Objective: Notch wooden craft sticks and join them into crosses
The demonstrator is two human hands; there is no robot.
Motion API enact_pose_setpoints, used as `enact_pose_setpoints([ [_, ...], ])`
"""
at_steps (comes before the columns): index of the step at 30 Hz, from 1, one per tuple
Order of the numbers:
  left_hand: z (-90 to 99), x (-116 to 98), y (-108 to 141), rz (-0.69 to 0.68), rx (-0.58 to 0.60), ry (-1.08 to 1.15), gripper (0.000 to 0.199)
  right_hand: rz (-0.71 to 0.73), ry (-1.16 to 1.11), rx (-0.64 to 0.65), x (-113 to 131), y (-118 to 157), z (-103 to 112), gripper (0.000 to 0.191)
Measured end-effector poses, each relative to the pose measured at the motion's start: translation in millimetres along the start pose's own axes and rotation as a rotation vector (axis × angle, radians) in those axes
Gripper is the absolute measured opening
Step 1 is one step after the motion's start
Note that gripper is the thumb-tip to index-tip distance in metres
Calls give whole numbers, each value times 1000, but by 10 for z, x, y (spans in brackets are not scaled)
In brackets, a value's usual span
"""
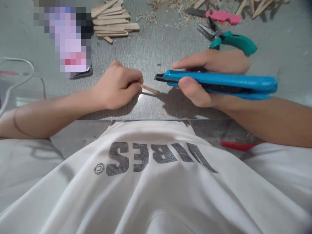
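My left hand (122, 86) is closed around a thin wooden stick (149, 89), whose free end points right, just above the grey table. To the right, my right hand (202, 87) grips a blue utility knife (224, 82) between thumb and fingers. The knife's dark tip points left toward the stick, with a gap between the two. The part of the stick inside my left fist is hidden.
A pile of wooden craft sticks (112, 21) lies at the back left, near a blurred-out phone (83, 73). Teal-handled pliers (226, 39) and a pink-handled knife (223, 16) lie back right, amid wood shavings (170, 11). A white cable (18, 60) curves at left.
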State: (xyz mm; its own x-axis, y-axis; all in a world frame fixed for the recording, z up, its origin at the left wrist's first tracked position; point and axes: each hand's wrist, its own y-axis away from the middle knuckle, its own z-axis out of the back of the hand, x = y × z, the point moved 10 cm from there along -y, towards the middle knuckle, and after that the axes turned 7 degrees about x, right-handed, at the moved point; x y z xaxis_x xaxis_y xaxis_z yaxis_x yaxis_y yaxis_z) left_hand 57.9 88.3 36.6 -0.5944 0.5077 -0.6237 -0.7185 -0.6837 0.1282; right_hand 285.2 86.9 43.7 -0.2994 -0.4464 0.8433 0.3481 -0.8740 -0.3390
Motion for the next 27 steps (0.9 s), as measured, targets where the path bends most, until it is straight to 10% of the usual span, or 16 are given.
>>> enact_pose_setpoints([
  [27, -70, 27, -47, 63, 186, -25, 22, 349, 239, 253, 385, 87, -435, 43],
])
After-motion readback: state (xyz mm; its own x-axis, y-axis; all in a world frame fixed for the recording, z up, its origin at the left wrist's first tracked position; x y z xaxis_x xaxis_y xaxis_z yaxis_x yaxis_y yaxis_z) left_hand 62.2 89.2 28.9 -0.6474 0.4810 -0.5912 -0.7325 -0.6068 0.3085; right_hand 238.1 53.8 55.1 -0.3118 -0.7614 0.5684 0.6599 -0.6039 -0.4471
